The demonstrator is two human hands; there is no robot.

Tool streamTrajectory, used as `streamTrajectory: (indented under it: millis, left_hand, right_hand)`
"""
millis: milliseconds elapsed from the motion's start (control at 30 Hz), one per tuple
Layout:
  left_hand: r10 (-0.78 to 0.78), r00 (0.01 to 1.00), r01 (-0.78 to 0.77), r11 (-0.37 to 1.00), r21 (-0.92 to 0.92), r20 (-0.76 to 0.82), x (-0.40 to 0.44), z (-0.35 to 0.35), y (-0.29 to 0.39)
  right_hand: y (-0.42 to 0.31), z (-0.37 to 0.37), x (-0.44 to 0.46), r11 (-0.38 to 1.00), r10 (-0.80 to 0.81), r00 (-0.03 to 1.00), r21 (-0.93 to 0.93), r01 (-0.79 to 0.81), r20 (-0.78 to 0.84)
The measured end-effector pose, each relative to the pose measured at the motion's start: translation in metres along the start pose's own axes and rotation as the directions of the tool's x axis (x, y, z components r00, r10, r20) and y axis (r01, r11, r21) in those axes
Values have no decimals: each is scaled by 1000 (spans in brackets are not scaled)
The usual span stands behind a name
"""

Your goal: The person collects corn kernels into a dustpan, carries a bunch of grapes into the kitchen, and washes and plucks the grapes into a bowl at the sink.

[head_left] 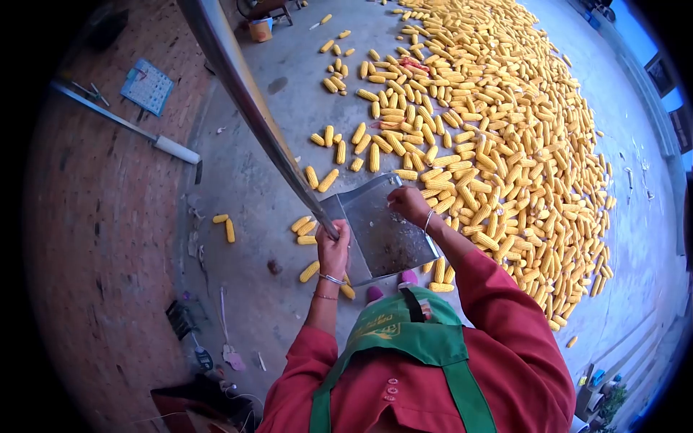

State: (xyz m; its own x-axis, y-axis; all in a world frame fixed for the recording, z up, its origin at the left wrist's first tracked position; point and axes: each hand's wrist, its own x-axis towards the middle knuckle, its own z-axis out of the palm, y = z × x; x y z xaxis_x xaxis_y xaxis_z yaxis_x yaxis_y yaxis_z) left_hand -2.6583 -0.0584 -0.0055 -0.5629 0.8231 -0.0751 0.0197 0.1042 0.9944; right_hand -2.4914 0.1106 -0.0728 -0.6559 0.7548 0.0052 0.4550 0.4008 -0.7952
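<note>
A metal dustpan (pixel 379 224) with dark dirt and small debris in it is in front of my body. My left hand (pixel 333 249) is wrapped round the lower part of its long handle (pixel 267 130), which rises toward the upper left. At the pan's far right edge is my right hand (pixel 410 205), its fingers curled together over the pan; what they hold, if anything, is too small to make out. Yellow corn cobs (pixel 498 144) lie in a large heap beyond and to the right of the pan, with a few loose cobs (pixel 309 271) beside its left side.
Two cobs (pixel 229 229) lie apart on the concrete floor at the left. A brick wall (pixel 94 216) runs along the left side, with a blue-edged calendar (pixel 146 86) on it. An orange box (pixel 260 30) stands at the top. A green apron covers my front.
</note>
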Motion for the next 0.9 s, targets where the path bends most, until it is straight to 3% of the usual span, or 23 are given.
streamTrajectory:
  millis: [100, 333, 400, 467, 500, 600, 667, 733, 900]
  left_hand:
    - [-44, 999, 42, 996, -84, -25, -3, 0, -1]
    - [-75, 997, 74, 992, -100, -5, -7, 0, -4]
    - [-116, 993, 113, 976, -184, -9, -10, 0, -3]
    - [-101, 995, 97, 981, -170, -17, -12, -1, -8]
    - [-84, 996, 81, 985, -154, -18, -12, 1, -7]
    - [-85, 996, 82, 984, -157, -15, -15, 7, -2]
    - [-72, 997, 71, 987, -143, 1, -16, 9, -1]
    - [-57, 998, 59, 990, -129, 15, -18, 10, -2]
    - [-54, 998, 55, 991, -124, 16, -22, 11, -3]
  right_hand:
    - [1, 12, 3, 985, -64, 997, -155, 70, 44]
    - [-2, 8, -2, 969, -85, 996, -232, 88, 20]
    - [-7, -16, -5, 994, 54, 978, -78, -71, -204]
    - [10, -29, 0, 997, -10, 922, -80, -22, -386]
    - [11, -37, 1, 994, 65, 918, -59, -95, -392]
    - [20, -34, 4, 993, 116, 936, 11, -119, -332]
    - [21, -24, 4, 999, 33, 942, -24, -43, -335]
    - [30, -13, 7, 990, 47, 965, -113, -78, -259]
    - [35, -3, 5, 985, 63, 965, -139, -101, -253]
